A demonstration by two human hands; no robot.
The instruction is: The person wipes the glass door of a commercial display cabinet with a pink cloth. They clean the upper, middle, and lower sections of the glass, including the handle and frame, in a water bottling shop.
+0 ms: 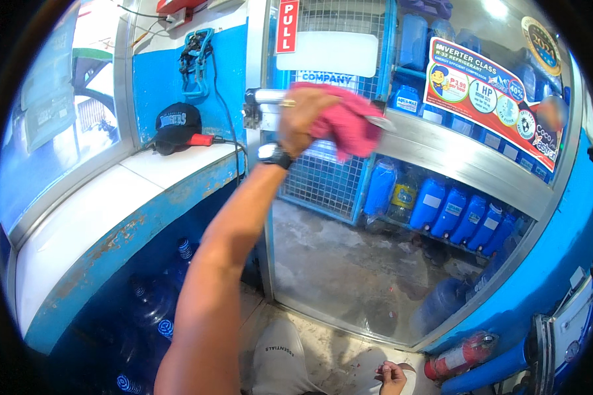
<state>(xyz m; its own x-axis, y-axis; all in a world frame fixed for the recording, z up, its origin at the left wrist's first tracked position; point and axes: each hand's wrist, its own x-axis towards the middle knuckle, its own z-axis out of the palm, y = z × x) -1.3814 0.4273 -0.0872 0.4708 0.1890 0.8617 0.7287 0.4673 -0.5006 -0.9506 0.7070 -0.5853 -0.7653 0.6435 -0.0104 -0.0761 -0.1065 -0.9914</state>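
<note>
My left hand [301,117], with a watch on its wrist, reaches forward to the glass door. Its fingers are closed on a pink cloth [350,122], which is bunched against the metal crossbar [468,161] of the door, beside the metal handle [270,97]. Part of the cloth hangs over the bar. Down at the lower edge, my right hand [393,380] is near my knee with its fingers curled. Whether anything is in it is too small to make out.
A white-topped ledge [105,194] on the left bears a black cap [178,125] and a red-handled tool [201,139]. Large water bottles [153,299] stand below. Blue jugs [449,210] line shelves behind the glass. A fire extinguisher [458,355] lies at lower right.
</note>
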